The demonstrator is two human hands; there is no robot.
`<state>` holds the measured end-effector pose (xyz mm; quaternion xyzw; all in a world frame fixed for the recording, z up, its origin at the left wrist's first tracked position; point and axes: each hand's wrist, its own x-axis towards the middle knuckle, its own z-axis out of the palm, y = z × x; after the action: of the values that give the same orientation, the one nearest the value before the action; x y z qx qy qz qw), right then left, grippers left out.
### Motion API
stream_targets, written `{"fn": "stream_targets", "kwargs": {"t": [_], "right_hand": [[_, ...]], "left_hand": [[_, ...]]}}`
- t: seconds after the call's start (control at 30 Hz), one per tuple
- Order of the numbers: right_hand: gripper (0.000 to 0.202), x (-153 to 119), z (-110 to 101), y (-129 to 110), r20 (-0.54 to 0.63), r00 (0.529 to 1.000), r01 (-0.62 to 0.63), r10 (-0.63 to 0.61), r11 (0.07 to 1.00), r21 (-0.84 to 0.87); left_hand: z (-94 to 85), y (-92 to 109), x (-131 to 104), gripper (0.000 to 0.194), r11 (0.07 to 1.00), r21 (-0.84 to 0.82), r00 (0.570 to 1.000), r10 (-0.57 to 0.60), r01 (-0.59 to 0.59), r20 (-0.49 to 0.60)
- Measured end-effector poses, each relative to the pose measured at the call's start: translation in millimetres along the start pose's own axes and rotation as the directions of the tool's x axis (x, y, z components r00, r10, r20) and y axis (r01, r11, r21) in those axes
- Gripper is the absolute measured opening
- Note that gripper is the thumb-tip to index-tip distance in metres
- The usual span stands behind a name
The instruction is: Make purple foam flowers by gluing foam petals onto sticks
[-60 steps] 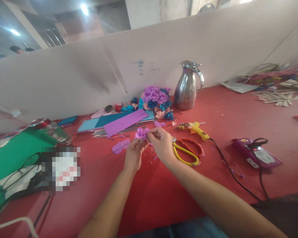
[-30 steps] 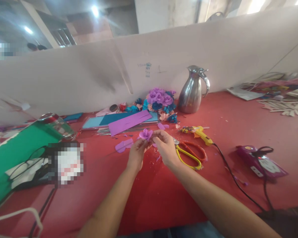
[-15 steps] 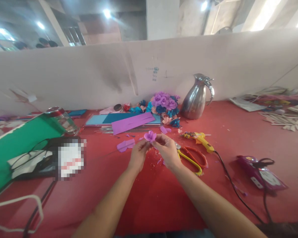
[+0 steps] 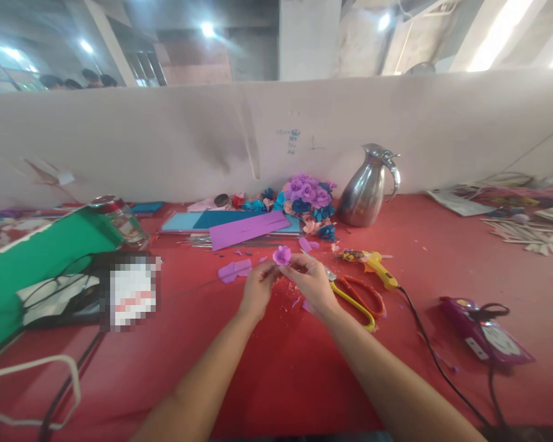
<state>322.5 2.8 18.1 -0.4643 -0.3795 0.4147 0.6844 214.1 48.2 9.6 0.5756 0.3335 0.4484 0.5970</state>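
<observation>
A small purple paper flower [image 4: 282, 255] is held up between my two hands over the red table [image 4: 276, 380]. My left hand [image 4: 259, 288] pinches at its base from the left, its fingers closed. From the other side my right hand [image 4: 314, 283] grips the flower's lower petals between thumb and fingers. Purple paper pieces [image 4: 235, 271] lie left of my hands. Scissors [image 4: 357, 301] with yellow and red handles rest right beside my right hand. Behind the hands lies a purple paper strip [image 4: 249, 229] on blue sheets.
A bunch of paper flowers [image 4: 306, 195] stands near the wall, beside a steel jug [image 4: 366, 187]. A yellow glue gun [image 4: 373, 265] with a black cord lies right. Farther right is a purple power strip box [image 4: 486, 330]. A glass jar [image 4: 122, 222] and eyeglasses [image 4: 55, 283] are left.
The flower has tilted so that its open face shows more toward me. Both hands remain around it in nearly the same place. The view has shifted slightly.
</observation>
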Motion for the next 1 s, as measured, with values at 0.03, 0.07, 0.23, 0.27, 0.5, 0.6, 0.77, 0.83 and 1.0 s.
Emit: {"fn": "stream_targets", "kwargs": {"t": [0.03, 0.07, 0.23, 0.27, 0.5, 0.6, 0.77, 0.83, 1.0], "right_hand": [[0.018, 0.3, -0.2, 0.6, 0.006, 1.000, -0.008, 0.007, 1.000, 0.009], [0.018, 0.5, -0.4, 1.1, 0.011, 1.000, -0.015, 0.015, 1.000, 0.018], [0.022, 0.8, -1.1, -1.5, 0.035, 0.997, -0.075, 0.072, 0.994, 0.085], [0.022, 0.5, -1.3, -2.8, 0.053, 0.995, -0.084, 0.080, 0.992, 0.091], [0.023, -0.2, -2.4, -6.6, 0.149, 0.984, -0.112, 0.094, 0.987, 0.113], [0.023, 0.5, -2.2, -4.0, 0.157, 0.983, -0.120, 0.098, 0.984, 0.133], [0.023, 0.5, 0.3, -2.5, 0.144, 0.986, -0.104, 0.084, 0.985, 0.138], [0.023, -0.1, 1.9, -3.4, 0.127, 0.988, -0.098, 0.083, 0.988, 0.116], [0.025, -1.4, 2.2, -3.1, 0.060, 0.997, -0.060, 0.056, 0.996, 0.071]], "left_hand": [[-0.6, -0.9, 0.3, 0.024, 1.000, 0.010, 1.000, 0.006, -0.006, 0.007], [-1.2, -1.9, 0.7, 0.024, 1.000, 0.016, 1.000, 0.010, -0.010, 0.018], [-4.4, -5.2, 1.5, 0.026, 0.998, 0.056, 0.998, 0.017, -0.020, 0.055], [-4.8, -5.1, 1.4, 0.026, 0.997, 0.079, 0.999, 0.021, -0.025, 0.050], [-3.3, -1.0, -0.7, 0.028, 0.998, 0.065, 0.997, 0.017, -0.022, 0.076], [-2.4, -1.2, -1.3, 0.027, 1.000, 0.028, 0.995, 0.003, -0.005, 0.099], [-3.2, -3.2, -0.5, 0.028, 1.000, 0.024, 0.994, 0.010, -0.013, 0.111], [-4.0, -4.2, 0.2, 0.028, 0.999, 0.028, 0.996, 0.019, -0.022, 0.092], [-6.3, -7.9, 1.6, 0.026, 1.000, -0.004, 0.999, -0.001, 0.002, 0.047]]}}
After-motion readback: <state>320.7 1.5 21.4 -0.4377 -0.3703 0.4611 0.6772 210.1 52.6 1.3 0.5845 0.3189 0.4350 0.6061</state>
